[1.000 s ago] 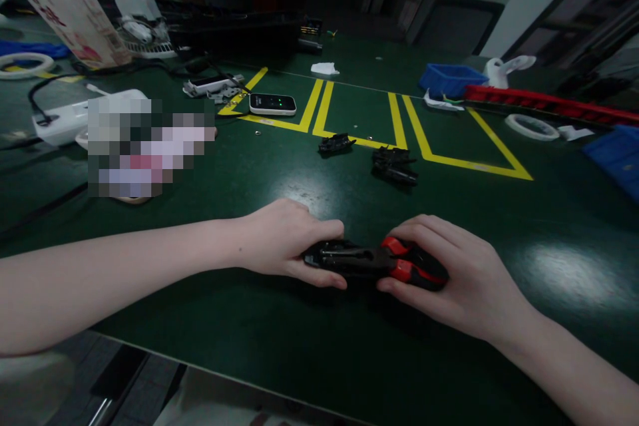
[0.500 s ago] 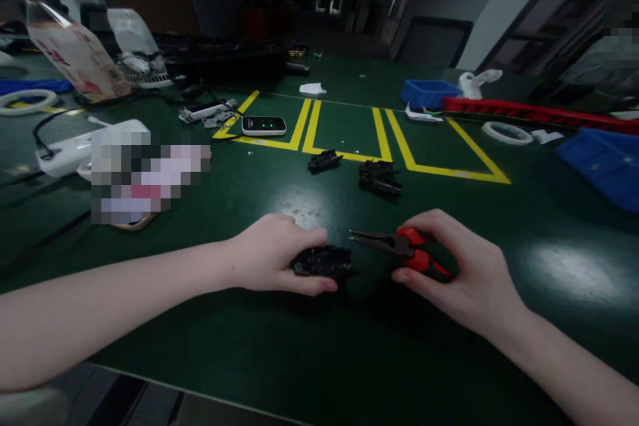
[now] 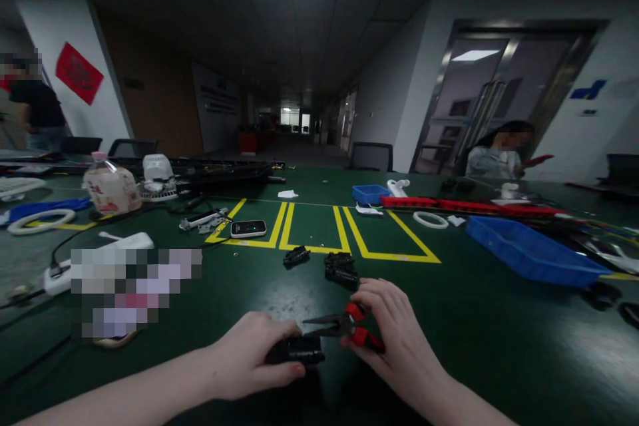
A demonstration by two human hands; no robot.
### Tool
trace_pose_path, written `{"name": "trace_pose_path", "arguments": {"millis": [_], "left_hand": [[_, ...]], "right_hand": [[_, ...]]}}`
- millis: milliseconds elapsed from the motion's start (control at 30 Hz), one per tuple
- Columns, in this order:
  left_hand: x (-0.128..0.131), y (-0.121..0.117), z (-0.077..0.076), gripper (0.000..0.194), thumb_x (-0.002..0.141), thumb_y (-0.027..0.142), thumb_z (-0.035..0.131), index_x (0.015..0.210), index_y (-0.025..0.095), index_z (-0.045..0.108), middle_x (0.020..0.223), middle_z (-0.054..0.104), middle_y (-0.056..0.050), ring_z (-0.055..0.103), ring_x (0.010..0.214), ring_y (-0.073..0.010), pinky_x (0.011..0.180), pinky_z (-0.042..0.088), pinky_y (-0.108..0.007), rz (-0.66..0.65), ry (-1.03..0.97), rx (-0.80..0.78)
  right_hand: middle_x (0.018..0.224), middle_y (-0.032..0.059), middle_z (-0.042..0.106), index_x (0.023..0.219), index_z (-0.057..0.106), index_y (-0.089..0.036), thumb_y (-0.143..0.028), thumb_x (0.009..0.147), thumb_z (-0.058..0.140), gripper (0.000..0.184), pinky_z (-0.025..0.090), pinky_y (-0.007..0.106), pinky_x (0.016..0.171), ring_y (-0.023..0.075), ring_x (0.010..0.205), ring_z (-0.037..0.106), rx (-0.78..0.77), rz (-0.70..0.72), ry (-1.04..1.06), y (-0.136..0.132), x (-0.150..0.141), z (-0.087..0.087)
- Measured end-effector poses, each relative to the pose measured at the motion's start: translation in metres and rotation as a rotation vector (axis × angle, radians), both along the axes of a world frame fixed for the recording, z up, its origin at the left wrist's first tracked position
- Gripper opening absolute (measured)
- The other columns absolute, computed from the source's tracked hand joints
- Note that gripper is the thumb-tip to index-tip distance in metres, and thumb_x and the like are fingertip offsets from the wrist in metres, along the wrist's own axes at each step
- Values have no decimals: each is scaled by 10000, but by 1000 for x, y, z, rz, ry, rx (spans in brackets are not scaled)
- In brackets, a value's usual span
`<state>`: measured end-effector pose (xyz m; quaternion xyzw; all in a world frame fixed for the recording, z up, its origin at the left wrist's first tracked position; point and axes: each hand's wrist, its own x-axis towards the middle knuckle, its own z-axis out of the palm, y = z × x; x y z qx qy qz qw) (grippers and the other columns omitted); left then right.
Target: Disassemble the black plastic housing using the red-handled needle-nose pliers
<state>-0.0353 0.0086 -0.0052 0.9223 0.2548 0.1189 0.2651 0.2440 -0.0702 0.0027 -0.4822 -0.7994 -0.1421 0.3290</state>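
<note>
My left hand (image 3: 257, 356) grips a black ribbed plastic part (image 3: 305, 350) between thumb and fingers, low over the near side of the green table. Wrapped round the red handles of the needle-nose pliers (image 3: 344, 325) is my right hand (image 3: 394, 326). The pliers' jaws are parted and point left, close to the upper edge of the black part; whether they touch it I cannot tell. Beyond my hands lie more black plastic parts, one alone (image 3: 296, 256) and a small cluster (image 3: 340, 267) just past my right fingers.
Yellow tape outlines (image 3: 314, 249) mark the green table ahead. A small device with a green light (image 3: 248, 229), a power strip (image 3: 100, 259) and a drink bottle (image 3: 112, 185) stand left. Blue trays (image 3: 534, 253) and a red strip (image 3: 469, 205) lie right. A person (image 3: 499, 153) sits beyond.
The view has tilted up, showing more of the room. My right hand has brought the pliers closer to the black part in my left hand, which appears turned.
</note>
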Motion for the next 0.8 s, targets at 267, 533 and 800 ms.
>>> {"name": "trace_pose_path", "arguments": {"millis": [267, 533, 800], "left_hand": [[14, 1, 3, 468, 1057, 528, 454, 1207, 149, 684, 660, 548, 36, 517, 596, -141, 600, 405, -253, 137, -201, -396], [35, 5, -6, 663, 1013, 655, 471, 1417, 140, 580, 739, 561, 27, 430, 558, -109, 527, 372, -225, 175, -383, -592], [34, 2, -6, 531, 990, 563, 574, 1290, 133, 657, 777, 615, 2, 473, 587, -99, 562, 401, -225, 132, -427, -721]], "right_hand": [[1164, 92, 751, 1176, 608, -282, -327, 840, 794, 386, 551, 651, 1047, 358, 1242, 682, -1, -46, -25, 17, -5, 11], [1163, 74, 759, 1158, 633, -294, -280, 848, 753, 333, 488, 770, 1045, 363, 1199, 699, -24, -106, 35, 33, -20, 24], [1156, 100, 759, 1267, 637, -269, -401, 907, 733, 395, 645, 471, 812, 289, 1037, 740, 40, -117, 24, 14, 5, 27]]}}
